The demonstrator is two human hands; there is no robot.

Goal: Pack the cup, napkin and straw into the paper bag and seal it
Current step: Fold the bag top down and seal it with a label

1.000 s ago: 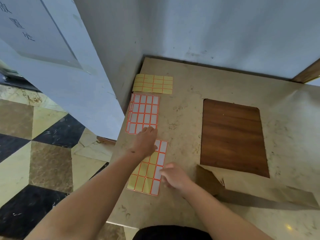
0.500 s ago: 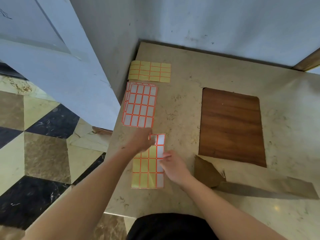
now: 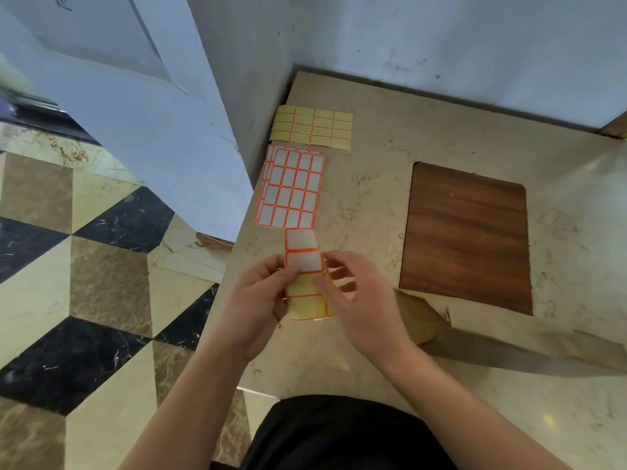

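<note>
Left hand (image 3: 261, 300): fingers grip the label sheet (image 3: 305, 276)
Right hand (image 3: 359, 300): fingers pinch the same sheet, likely peeling
Paper bag (image 3: 509, 347): right, flat on the counter (image 3: 366, 198)
Left: sealing

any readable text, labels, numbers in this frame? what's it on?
None readable.
Dark marks on the door panel: cut off by the frame edge, illegible.
Stack of sticker sheets, yellow sheet and the sheet in both hands: blank labels, only orange borders.
Paper bag: no print visible.

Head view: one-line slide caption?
Both hands, left and right, hold a partly used label sheet above the counter, paper bag alongside.
</note>
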